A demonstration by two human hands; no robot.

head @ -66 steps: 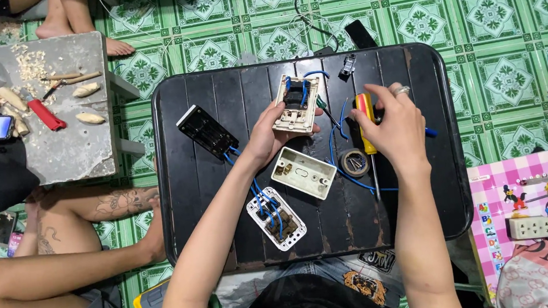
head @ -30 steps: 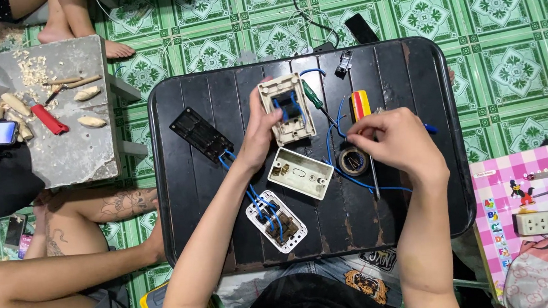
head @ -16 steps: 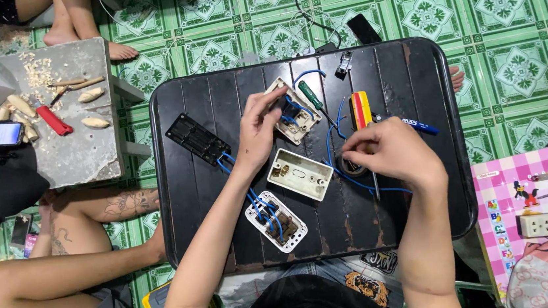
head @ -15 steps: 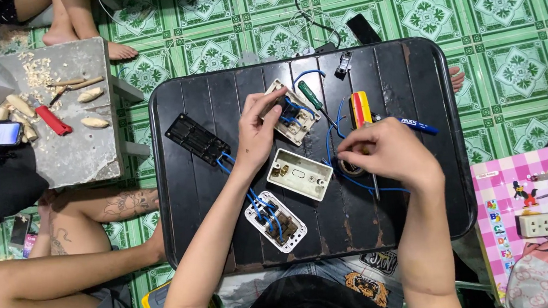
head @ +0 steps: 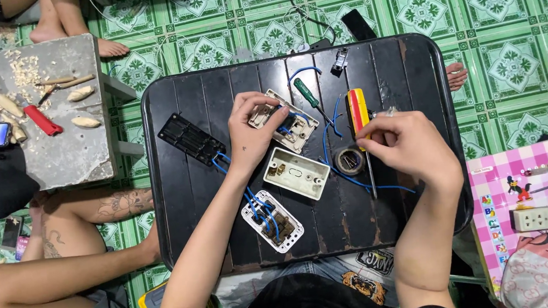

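Both hands grip: left hand (head: 252, 133) clasps the wired switch plate (head: 287, 121), right hand (head: 412, 145) pinches the red-and-yellow screwdriver (head: 357, 110).

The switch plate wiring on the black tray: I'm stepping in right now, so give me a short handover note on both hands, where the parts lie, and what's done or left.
Left hand holds the white switch plate face-down, its blue wires attached.
Right hand rests beside the red-yellow screwdriver, fingers pinched together; what they hold is unclear.
On the black tray: empty back box, wired socket plate, tape roll, green screwdriver, black plate.
Done: wires joined.
Left: probably boxing up.
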